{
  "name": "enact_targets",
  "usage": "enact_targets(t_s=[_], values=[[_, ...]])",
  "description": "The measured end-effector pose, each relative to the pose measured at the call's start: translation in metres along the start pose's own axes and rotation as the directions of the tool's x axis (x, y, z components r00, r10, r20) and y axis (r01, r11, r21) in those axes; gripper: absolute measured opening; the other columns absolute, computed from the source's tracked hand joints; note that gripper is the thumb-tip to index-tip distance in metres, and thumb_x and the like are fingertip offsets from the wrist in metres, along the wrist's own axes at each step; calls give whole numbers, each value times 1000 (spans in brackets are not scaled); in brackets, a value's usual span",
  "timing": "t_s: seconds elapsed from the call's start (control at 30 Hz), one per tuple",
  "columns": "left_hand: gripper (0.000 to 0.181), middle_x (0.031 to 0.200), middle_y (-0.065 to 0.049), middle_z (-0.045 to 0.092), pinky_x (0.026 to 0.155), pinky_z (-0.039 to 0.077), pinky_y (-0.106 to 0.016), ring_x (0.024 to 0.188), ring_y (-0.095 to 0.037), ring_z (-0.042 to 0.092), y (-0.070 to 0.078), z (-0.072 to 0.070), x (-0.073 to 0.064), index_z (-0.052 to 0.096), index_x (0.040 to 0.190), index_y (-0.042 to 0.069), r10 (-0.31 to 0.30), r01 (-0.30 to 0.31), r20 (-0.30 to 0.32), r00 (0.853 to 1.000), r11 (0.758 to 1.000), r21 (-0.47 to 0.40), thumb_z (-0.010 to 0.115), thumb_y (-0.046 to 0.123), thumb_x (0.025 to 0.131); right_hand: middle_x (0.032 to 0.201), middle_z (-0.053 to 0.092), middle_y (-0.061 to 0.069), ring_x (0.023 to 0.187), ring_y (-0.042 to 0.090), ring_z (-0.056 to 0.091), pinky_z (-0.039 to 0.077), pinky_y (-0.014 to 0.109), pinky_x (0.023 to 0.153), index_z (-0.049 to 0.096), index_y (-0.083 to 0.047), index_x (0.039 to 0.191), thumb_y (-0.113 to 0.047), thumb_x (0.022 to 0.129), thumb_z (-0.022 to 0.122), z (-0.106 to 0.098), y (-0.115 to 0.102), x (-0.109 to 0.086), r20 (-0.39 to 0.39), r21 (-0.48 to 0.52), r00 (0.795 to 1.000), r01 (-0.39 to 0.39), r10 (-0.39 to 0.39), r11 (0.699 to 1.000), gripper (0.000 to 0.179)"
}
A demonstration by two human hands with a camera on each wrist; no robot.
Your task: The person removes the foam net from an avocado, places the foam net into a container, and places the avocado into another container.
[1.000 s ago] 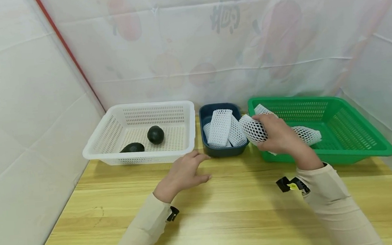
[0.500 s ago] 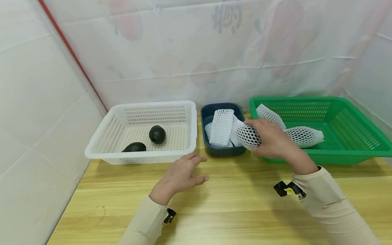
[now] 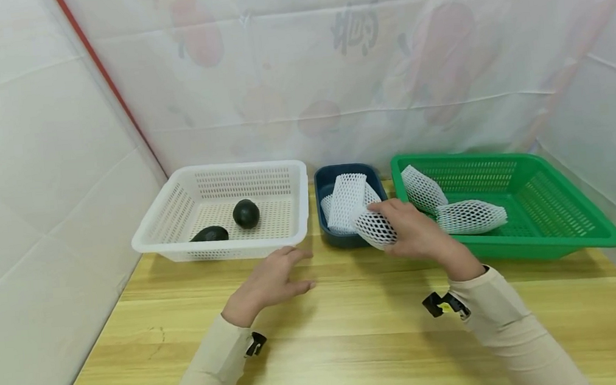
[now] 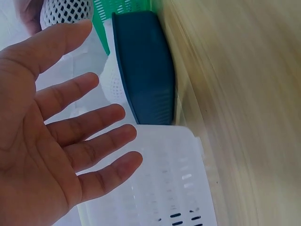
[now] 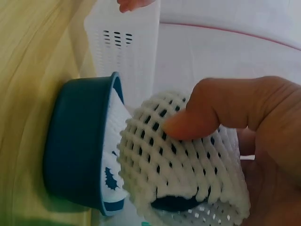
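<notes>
My right hand (image 3: pixel 416 233) grips an avocado in a white foam net sleeve (image 3: pixel 374 227), held just in front of the blue bin's near right corner. In the right wrist view the thumb presses on the net (image 5: pixel 183 155), and dark skin shows through its holes. My left hand (image 3: pixel 270 279) hovers over the table near the white basket's front edge, fingers spread, holding nothing; its bare palm (image 4: pixel 42 155) shows in the left wrist view. Several flat foam net sleeves (image 3: pixel 346 201) lie in the blue bin (image 3: pixel 345 240).
A white basket (image 3: pixel 225 248) at the left holds two dark avocados (image 3: pixel 246 214). At the right, a green basket (image 3: pixel 555 247) contains two netted avocados (image 3: pixel 471 216). The wooden table (image 3: pixel 343 348) extends in front, and a pale plastic sheet (image 3: pixel 286 66) hangs behind.
My right hand has carried the netted avocado leftward and nearer, from the green basket's left edge to the front of the blue bin. My left hand has drawn back slightly to the left.
</notes>
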State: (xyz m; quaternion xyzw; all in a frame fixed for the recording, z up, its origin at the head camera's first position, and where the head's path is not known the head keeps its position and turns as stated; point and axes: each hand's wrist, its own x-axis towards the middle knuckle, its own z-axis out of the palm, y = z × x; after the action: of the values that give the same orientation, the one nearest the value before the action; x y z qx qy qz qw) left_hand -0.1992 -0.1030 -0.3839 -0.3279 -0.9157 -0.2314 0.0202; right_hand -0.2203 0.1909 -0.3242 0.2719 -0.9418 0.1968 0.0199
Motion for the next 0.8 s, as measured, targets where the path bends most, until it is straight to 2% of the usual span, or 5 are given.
enact_targets(t_s=[0.23, 0.43, 0.8], values=[[51, 114, -7, 58, 86, 45, -38, 104, -22, 54, -6, -2, -6, 59, 122, 5, 16, -16, -20, 1000, 1000, -2, 74, 28, 79, 127, 45, 20, 113, 38, 42, 42, 49, 85, 43, -1, 134, 3, 68, 75, 10, 1, 2, 39, 11, 995, 92, -92, 996, 74], [50, 117, -8, 58, 90, 43, -38, 109, -24, 52, -11, -2, -10, 59, 122, 5, 25, -25, -19, 1000, 1000, -8, 74, 27, 80, 132, 43, 17, 117, 36, 40, 40, 49, 89, 41, -4, 136, 2, 68, 72, 18, 4, 3, 58, 21, 993, 103, -104, 994, 74], [51, 120, -9, 57, 90, 43, -40, 111, -25, 51, -17, -5, -16, 59, 122, 3, -13, 13, -7, 1000, 1000, -3, 74, 27, 79, 130, 43, 18, 119, 37, 39, 41, 49, 88, 45, -4, 133, 4, 66, 74, 32, 4, 2, 62, 45, 991, 119, -122, 992, 73]])
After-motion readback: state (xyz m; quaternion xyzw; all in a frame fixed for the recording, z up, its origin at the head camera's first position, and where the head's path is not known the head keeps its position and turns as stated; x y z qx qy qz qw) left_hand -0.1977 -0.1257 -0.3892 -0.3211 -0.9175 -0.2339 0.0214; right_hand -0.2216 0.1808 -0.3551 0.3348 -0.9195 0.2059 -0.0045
